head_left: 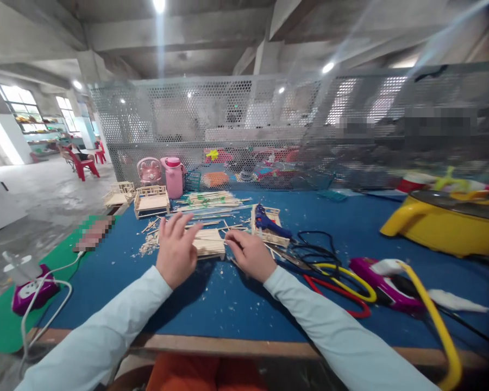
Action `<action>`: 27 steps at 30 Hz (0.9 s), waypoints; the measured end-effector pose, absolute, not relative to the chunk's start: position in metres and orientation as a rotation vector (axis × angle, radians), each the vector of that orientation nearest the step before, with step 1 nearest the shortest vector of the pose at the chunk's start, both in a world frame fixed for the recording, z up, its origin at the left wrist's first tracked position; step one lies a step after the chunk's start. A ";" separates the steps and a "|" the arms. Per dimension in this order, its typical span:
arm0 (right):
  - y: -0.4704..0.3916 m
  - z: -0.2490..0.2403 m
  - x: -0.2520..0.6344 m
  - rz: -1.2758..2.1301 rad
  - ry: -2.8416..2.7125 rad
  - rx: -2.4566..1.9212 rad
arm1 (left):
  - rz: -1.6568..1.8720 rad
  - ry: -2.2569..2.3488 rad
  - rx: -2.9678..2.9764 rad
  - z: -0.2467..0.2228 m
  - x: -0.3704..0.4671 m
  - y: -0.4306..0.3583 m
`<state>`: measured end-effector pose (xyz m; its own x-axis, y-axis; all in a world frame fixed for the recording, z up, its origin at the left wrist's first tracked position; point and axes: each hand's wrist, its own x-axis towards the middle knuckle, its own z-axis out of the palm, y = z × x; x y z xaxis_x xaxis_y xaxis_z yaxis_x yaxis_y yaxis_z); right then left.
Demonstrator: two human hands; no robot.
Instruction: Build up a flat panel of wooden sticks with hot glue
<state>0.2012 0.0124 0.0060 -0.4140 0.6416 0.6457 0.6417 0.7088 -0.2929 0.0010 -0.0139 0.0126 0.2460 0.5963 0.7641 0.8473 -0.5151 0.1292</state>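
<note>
A small raft-like panel of pale wooden sticks (209, 243) lies on the blue tabletop between my hands. At its left end is my left hand (175, 250), fingers raised and spread, the thumb beside the panel. My right hand (250, 254) is at the panel's right end, thumb and forefinger pinched together; whatever they hold is too small to make out. Loose sticks (207, 200) lie in a bundle behind the panel, and short offcuts (150, 244) are heaped to the left. A blue glue gun (269, 221) rests on a stick-built frame (283, 239) at the right.
Finished-looking miniature stick benches (151, 201) and a pink bottle (174, 178) stand at the back left. Black cables, red-handled scissors (342, 296), a purple power strip (385, 288) and a yellow pot (448, 225) occupy the right. Perforated metal sheeting (212, 119) closes the back.
</note>
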 end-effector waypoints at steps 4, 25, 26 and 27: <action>0.010 0.004 0.203 -0.034 -2.139 -0.959 | -0.853 -1.293 -2.418 0.019 0.034 -0.017; -0.054 0.021 0.262 -0.182 -2.134 -1.700 | -1.043 -1.405 -2.590 0.006 0.031 -0.008; -0.061 0.014 0.263 -0.185 -2.207 -1.814 | -1.072 -1.394 -2.595 0.005 0.032 -0.008; -0.066 0.006 0.264 -0.229 -2.244 -1.877 | -1.106 -1.376 -2.602 0.005 0.033 -0.009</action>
<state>0.2637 -0.0655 0.0058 -0.1693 0.9517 0.2563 0.9838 0.1787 -0.0136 0.0329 -0.0092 0.0051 0.3696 0.7250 0.5813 0.7232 -0.6172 0.3099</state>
